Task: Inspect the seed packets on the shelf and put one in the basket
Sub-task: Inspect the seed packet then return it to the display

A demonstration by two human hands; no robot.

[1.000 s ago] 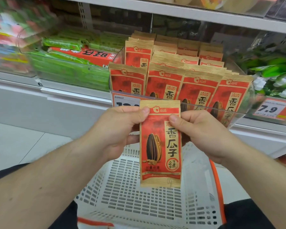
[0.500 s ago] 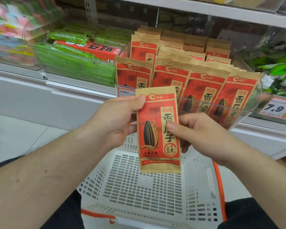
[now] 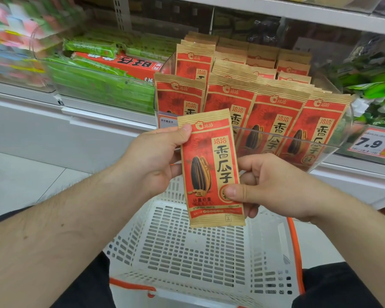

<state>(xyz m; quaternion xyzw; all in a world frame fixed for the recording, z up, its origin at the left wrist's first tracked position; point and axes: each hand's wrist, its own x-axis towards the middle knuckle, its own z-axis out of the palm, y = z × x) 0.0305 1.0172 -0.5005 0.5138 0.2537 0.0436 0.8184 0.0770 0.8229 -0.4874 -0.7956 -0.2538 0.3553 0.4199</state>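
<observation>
A red and tan seed packet [image 3: 209,172] with a printed sunflower seed stands upright, front facing me, above the white basket [image 3: 196,252]. My left hand [image 3: 156,156] pinches its upper left corner with the thumb on the front. My right hand [image 3: 269,187] pinches its lower right edge, thumb over the round stamp. Several matching packets [image 3: 273,112] stand in rows in a clear plastic bin [image 3: 329,150] on the shelf just behind.
A clear bin of green packs and a red box [image 3: 111,63] sits to the left on the shelf. A 7.9 price tag [image 3: 371,143] hangs at the right. The basket has orange handles [image 3: 296,252]. White floor tiles lie at left.
The packet tilted slightly and rose a little. My right hand slid from the packet's top edge down to its lower right side. The left hand kept its pinch at the top.
</observation>
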